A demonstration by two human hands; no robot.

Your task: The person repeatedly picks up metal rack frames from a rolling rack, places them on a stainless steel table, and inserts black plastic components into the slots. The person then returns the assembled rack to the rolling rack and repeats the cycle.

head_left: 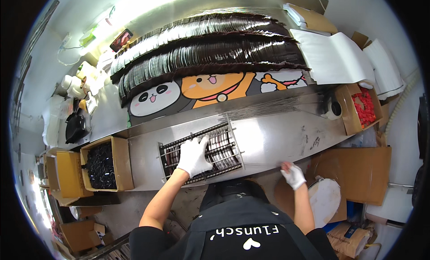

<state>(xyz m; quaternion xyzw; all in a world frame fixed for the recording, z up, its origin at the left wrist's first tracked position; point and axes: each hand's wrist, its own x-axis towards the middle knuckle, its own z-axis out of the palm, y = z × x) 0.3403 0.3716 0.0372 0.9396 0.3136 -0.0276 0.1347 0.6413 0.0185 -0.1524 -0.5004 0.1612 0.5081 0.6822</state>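
A metal rack with dark toothed side bars and cross rods lies on the steel worktop, filled with rows of thin, glossy strips. My left hand, in a white glove, rests on top of it with thumb and fingers apart. Off the worktop's near edge, to the right of the rack, is my right hand, in a white glove with bare fingertips. Its fingers are pinched together, and what they hold, if anything, is too small to make out. Behind the rack lies a bundle of thin metal rods.
Long rows of dark glossy strips lie on a cartoon-printed mat at the back. Left stands a carton of black pieces; right, a box of red pieces beside a roll of tape. White sheets lie back right.
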